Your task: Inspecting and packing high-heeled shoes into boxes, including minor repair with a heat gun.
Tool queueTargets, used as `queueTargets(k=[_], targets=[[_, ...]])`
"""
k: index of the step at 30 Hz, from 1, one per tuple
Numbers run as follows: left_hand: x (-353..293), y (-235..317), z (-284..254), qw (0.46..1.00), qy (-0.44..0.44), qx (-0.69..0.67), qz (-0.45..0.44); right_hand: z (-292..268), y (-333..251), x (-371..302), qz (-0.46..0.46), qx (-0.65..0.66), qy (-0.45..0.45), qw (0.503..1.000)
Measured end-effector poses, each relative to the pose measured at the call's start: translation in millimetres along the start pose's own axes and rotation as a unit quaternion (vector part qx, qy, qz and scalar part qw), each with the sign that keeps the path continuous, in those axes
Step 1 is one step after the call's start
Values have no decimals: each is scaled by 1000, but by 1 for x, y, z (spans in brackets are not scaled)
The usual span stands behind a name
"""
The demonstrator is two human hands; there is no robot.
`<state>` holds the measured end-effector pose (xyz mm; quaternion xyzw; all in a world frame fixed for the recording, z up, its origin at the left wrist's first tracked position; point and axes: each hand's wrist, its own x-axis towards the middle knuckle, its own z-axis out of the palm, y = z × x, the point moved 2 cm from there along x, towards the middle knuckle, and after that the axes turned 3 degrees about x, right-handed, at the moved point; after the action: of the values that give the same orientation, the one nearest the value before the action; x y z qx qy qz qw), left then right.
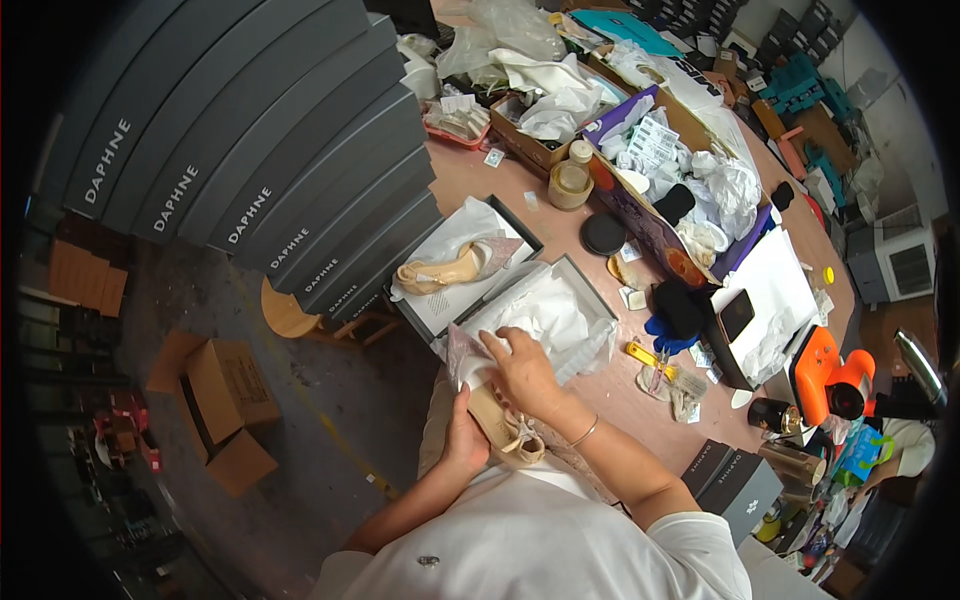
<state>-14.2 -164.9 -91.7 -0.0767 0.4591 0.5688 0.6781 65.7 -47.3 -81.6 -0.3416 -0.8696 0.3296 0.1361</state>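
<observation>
A beige open-toe shoe (488, 418) with a bow near its toe and a pinkish, glittery heel part is held close to my body. My left hand (465, 438) is closed around its side from below. My right hand (525, 375) lies over the shoe with curled fingers, by white paper at the heel end; its fingertips are partly hidden. Just beyond is an open dark grey shoebox (602, 312) filled with white tissue paper (545, 315). The matching shoe (440, 272) lies on paper in the other box part (522, 228).
A tall stack of grey shoeboxes (300, 150) rises at the left. A purple box (640, 215) of crumpled paper, a jar (570, 185), a yellow-handled brush (650, 358) and an orange heat tool (825, 375) occupy the table. An open carton (235, 390) stands on the floor.
</observation>
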Motion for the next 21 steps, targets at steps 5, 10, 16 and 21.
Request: queueTargets(k=[5, 10, 16, 21], targets=[[13, 2, -1, 999, -30, 20, -12, 4, -5, 1, -106, -87, 68, 988], [6, -7, -1, 999, -36, 17, -21, 16, -4, -10, -100, -31, -16, 994], [-3, 2, -3, 995, -70, 34, -55, 0, -7, -23, -124, -54, -19, 991], [0, -8, -4, 999, -22, 41, -3, 12, -21, 9, -75, -74, 7, 994]])
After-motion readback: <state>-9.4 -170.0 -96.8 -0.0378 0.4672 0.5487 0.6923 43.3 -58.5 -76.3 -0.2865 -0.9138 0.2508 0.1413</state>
